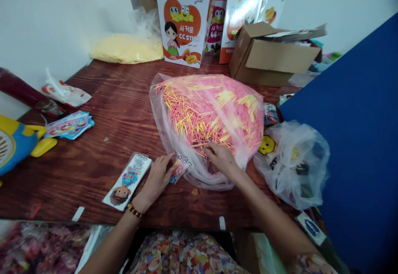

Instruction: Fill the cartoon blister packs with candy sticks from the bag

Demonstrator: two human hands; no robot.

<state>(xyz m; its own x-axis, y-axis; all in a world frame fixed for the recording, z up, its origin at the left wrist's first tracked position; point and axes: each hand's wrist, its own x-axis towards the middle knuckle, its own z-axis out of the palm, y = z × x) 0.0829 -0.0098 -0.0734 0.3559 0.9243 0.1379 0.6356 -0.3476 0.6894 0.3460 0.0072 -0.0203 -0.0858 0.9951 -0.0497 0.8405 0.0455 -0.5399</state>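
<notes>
A big clear plastic bag [174, 112] full of thin pink and yellow sticks lies open on the brown wooden table [102, 116]. My right hand [221, 158] reaches into the bag's mouth, fingers curled among the sticks. My left hand [155, 178] rests on the table just left of the bag's opening and pinches a small clear packet [179, 168] with a few sticks in it. A printed cartoon sachet [128, 180] lies flat beside my left wrist.
CC Stick cartons [182, 21] and an open cardboard box [270, 54] stand at the back. A yellow-filled bag [127, 48] lies back left, a stack of printed sachets [70, 124] and a yellow-blue toy [18, 143] at left, a clear bag [295, 162] and blue board [357, 141] at right.
</notes>
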